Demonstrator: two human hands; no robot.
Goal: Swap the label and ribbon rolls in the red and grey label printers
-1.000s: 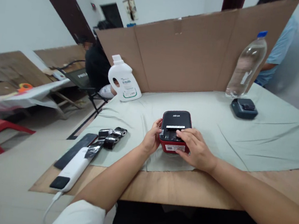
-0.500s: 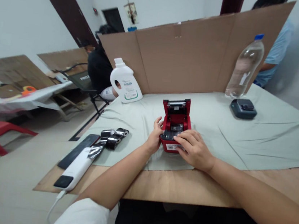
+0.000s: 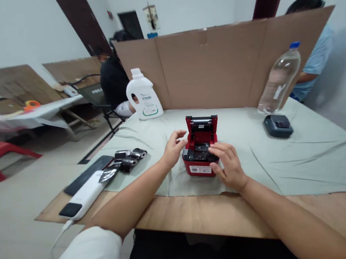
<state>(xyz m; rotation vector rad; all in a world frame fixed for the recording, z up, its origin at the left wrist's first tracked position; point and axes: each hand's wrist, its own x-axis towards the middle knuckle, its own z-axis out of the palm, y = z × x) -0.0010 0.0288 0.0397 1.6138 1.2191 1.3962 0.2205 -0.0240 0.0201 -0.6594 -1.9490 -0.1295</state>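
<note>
A small red and black label printer (image 3: 199, 169) stands on the cloth in front of me with its lid (image 3: 201, 126) raised. Something dark and shiny, like a wrapped roll (image 3: 202, 147), lies in its bay. My left hand (image 3: 174, 148) is at the printer's left side, fingers curved and apart, holding nothing. On the other side, my right hand (image 3: 227, 165) has its fingers spread by the right edge; the fingertips are at the printer's rim, and I cannot tell whether they touch it.
Several black-wrapped rolls (image 3: 129, 160) lie left of the printer, near a dark phone (image 3: 90, 175) and a white power bank (image 3: 84, 196) with a cable. A white jug (image 3: 144, 96), a water bottle (image 3: 280, 79) and a dark device (image 3: 278, 126) stand before a cardboard divider (image 3: 211, 71). Other people sit beyond.
My left hand has come off the printer's side and moved left. My right hand has drawn back from the printer's front to its right edge, fingers spreading. The lid stays raised.
</note>
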